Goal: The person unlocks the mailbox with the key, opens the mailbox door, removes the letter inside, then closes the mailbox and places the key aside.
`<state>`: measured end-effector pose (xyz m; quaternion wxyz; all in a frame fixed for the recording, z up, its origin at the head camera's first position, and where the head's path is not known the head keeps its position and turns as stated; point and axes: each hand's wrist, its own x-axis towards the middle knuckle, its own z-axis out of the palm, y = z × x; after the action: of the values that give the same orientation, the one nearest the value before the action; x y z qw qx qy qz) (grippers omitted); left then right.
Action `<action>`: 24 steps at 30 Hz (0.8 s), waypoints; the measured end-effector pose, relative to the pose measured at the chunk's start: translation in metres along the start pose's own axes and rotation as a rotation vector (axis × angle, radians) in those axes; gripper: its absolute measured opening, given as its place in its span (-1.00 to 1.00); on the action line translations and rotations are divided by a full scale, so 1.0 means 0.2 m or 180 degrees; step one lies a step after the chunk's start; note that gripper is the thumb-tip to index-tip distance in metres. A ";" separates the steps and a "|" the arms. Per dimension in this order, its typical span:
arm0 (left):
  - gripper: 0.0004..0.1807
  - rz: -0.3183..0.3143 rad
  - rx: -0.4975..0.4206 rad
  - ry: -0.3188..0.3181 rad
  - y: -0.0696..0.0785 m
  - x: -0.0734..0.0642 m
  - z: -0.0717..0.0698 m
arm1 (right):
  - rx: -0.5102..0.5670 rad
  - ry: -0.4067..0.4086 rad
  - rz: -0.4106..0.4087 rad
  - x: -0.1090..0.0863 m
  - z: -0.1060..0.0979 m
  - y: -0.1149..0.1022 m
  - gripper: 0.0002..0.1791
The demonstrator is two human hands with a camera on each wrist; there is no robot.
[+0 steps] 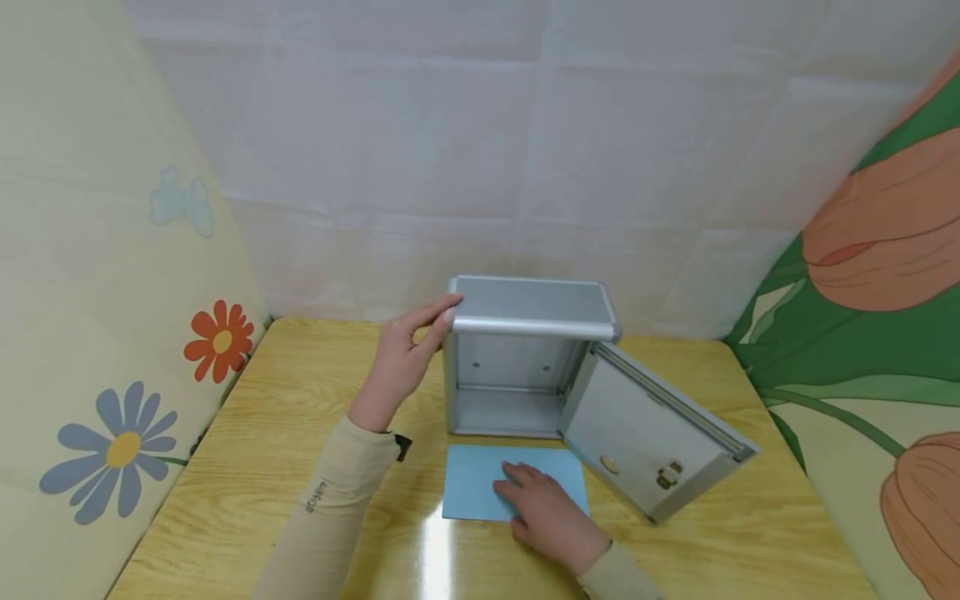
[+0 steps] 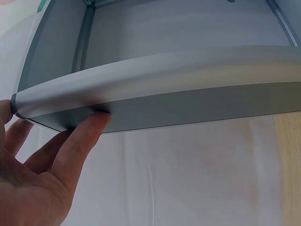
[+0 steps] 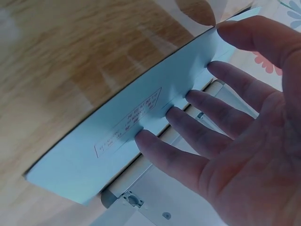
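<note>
A grey metal box point(image 1: 532, 304) with a lockable door stands on the table, its front uncovered and its inside bare. My left hand point(image 1: 401, 358) grips the box's upper left front corner, and the left wrist view has its fingers point(image 2: 77, 148) against the dark side panel. Flat on the table before the box lies a light blue envelope point(image 1: 472, 483); a red printed block shows on it in the right wrist view. With fingers spread, my right hand point(image 1: 551, 512) rests its fingertips on the envelope.
The box's door point(image 1: 637, 425) hangs swung out to the right, bearing a brass lock point(image 1: 669, 475) on its inner face. Wood-patterned table point(image 1: 300, 400) surrounds the box. A white cloth point(image 1: 420, 150) hangs behind, with flower-printed cloths on both sides.
</note>
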<state>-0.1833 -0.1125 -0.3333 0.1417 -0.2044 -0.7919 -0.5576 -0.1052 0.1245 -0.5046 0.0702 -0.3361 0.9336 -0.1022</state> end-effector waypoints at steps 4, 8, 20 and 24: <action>-0.63 0.0010 -0.0012 0.0009 0.00 0.00 0.00 | 0.0000 -0.0028 0.0012 0.00 -0.01 -0.01 -0.51; -0.63 0.0003 -0.0048 0.0001 0.00 0.00 0.00 | 0.0011 -0.0055 0.0046 0.00 -0.01 -0.01 -0.51; -0.64 0.0045 -0.0022 -0.0002 -0.02 0.01 0.01 | 0.0120 -0.0017 0.0065 -0.04 -0.04 -0.01 -0.47; -0.63 0.0067 -0.0054 0.0002 -0.03 0.01 0.01 | 0.0037 0.0190 -0.0030 -0.08 -0.14 -0.02 -0.45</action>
<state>-0.1877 -0.1131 -0.3381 0.1461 -0.2138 -0.7850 -0.5628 -0.0965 0.1356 -0.4763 0.0438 -0.3369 0.9331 -0.1180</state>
